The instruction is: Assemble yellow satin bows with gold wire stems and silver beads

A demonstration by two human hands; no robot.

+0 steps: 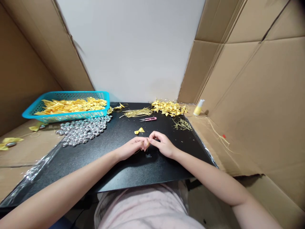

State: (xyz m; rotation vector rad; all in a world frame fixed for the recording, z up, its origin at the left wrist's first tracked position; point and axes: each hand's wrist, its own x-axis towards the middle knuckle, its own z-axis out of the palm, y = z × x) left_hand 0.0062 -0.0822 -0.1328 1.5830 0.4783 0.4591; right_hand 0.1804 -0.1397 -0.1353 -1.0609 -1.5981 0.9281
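My left hand and my right hand meet over the front middle of the black table, fingers closed in pinches. A bit of thin gold cord shows at the left fingertips, with a loop of it hanging below. The right thumb and forefinger pinch at the same spot; what they grip is too small to make out. Just beyond the hands lies a yellow ribbon bow. Farther back are pink-handled thread snips and a bundle of gold cords.
At left stand a turquoise basket of yellow ribbon pieces and a heap of shiny silver beads. Back right are a pile of finished-looking bows, cord scraps and a thread spool. Cardboard walls flank the table.
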